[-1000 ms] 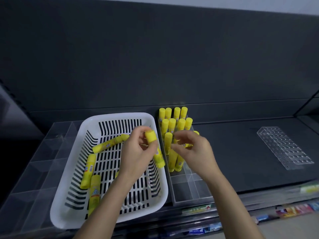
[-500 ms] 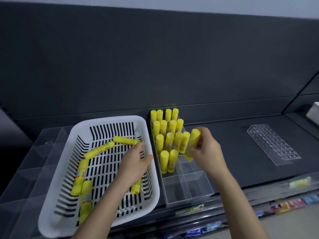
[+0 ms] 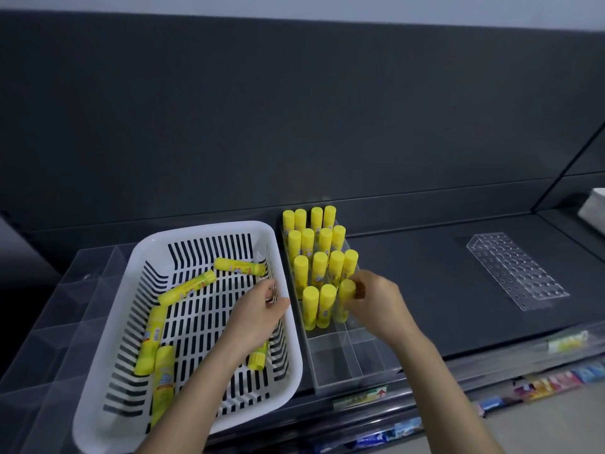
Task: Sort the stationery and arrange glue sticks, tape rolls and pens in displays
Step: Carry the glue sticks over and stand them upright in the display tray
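Basket (image 3: 281, 257) left of divided display (image 3: 360, 365); glue sticks (image 3: 314, 244) upright in display.

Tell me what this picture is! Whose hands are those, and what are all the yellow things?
A person wears a camera on their head, so you see their two hands from above. There is no robot. The right hand pinches a yellow glue stick, standing it in a clear display box beside other standing sticks. The left hand reaches into a white basket, where loose glue sticks lie flat; it seems to hold nothing. Farther right lies a clear rack full of holes.
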Motion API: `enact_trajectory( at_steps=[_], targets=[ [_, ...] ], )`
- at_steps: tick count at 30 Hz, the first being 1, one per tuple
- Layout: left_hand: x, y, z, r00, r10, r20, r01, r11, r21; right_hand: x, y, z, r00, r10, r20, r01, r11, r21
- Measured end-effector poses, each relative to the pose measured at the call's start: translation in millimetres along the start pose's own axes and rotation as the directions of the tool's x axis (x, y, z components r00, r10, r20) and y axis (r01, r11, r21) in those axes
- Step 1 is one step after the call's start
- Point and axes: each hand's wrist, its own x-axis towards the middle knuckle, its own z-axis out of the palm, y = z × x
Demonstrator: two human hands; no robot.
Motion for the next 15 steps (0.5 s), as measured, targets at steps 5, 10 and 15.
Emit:
enact_trajectory(
  at_steps=[5,10,15],
  targets=[
    [1.3,-8.5,-4.8,0.999,0.004,0.051,-0.005,1.000,0.018,5.8,-27.6,-20.1,0.987,-0.123,-0.108,0.116,0.991,-0.063],
    [-4.0,-17.4,-17.7,0.999,0.007,0.045,-0.020,0.953,0.303,1.8,-63.2,-7.6,0.960,-0.183,-0.211,0.202,0.977,0.072],
    [-11.5,-24.0,-19.2,0.974,-0.137,0.182,0.034,0.878,0.478,-2.0,-81.5,19.2,0.951,-0.264,-0.161,0.281,0.955,0.093]
  ],
)
